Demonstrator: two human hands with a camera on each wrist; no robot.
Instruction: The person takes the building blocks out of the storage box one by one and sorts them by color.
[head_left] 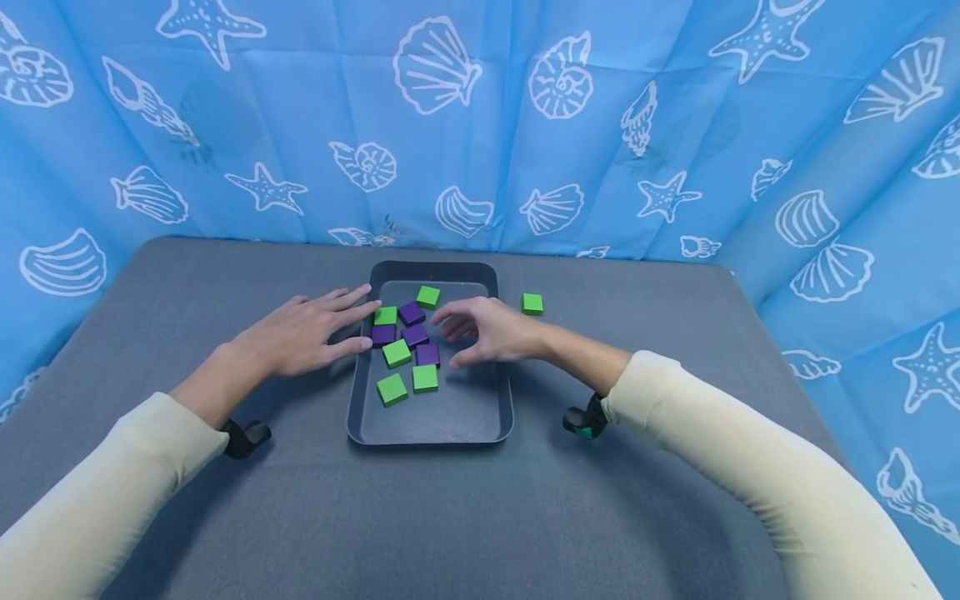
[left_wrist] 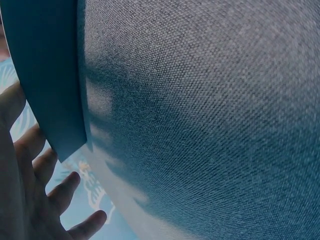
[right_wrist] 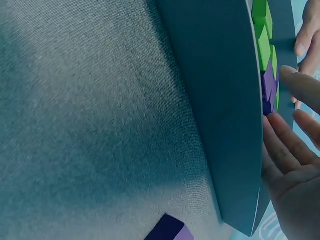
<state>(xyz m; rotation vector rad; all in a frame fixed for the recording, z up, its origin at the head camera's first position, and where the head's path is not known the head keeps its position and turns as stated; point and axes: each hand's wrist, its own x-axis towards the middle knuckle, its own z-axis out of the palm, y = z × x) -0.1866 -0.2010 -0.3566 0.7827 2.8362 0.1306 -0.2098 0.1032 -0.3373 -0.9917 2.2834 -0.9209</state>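
A dark shallow tray (head_left: 468, 417) holds several green blocks and several purple blocks. My left hand (head_left: 311, 333) reaches over the tray's left rim with its fingers spread, the thumb tip close to a purple block (head_left: 383, 335) and the fingertips near a green block (head_left: 386, 316). From the right, my right hand (head_left: 487, 331) hangs over the tray with loosely bent fingers and nothing held. Its thumb and fingertips point at a purple block (head_left: 427, 355) close by. In the right wrist view the same hand (right_wrist: 297, 170) overlaps the tray's wall (right_wrist: 215, 100).
A green block (head_left: 532, 304) lies on the grey cloth-covered table (head_left: 480, 517), right of the tray. A purple block (right_wrist: 170, 230) shows outside the tray in the right wrist view. Behind the table hangs a blue shell-patterned curtain (head_left: 480, 150).
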